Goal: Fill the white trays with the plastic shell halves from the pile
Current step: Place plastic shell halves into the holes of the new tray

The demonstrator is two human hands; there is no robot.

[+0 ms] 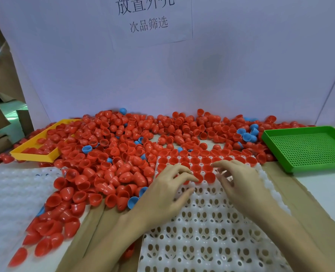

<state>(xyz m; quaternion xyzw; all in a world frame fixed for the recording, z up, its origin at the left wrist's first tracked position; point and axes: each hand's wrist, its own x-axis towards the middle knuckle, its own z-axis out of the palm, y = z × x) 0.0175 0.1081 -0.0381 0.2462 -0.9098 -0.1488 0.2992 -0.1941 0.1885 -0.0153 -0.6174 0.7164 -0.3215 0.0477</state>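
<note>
A white tray [211, 222] with rows of round pockets lies in front of me. Red shell halves [196, 160] fill its far rows, open side up. The pile of red shells [111, 154], with a few blue ones [247, 136], spreads across the table behind and left of the tray. My left hand [168, 190] reaches over the tray's left part, and its fingers and thumb close round a red shell [185, 182] at the edge of the filled rows. My right hand [239, 183] hovers over the tray's right part with loosely curled fingers, and I see nothing held in it.
A second white tray [15, 193] lies at the left, partly under shells. A yellow tray [33, 154] holding red shells sits at the back left. A green perforated tray [308, 148] stands at the right. Brown cardboard [300, 195] lies under the front tray, and a white backboard rises behind the pile.
</note>
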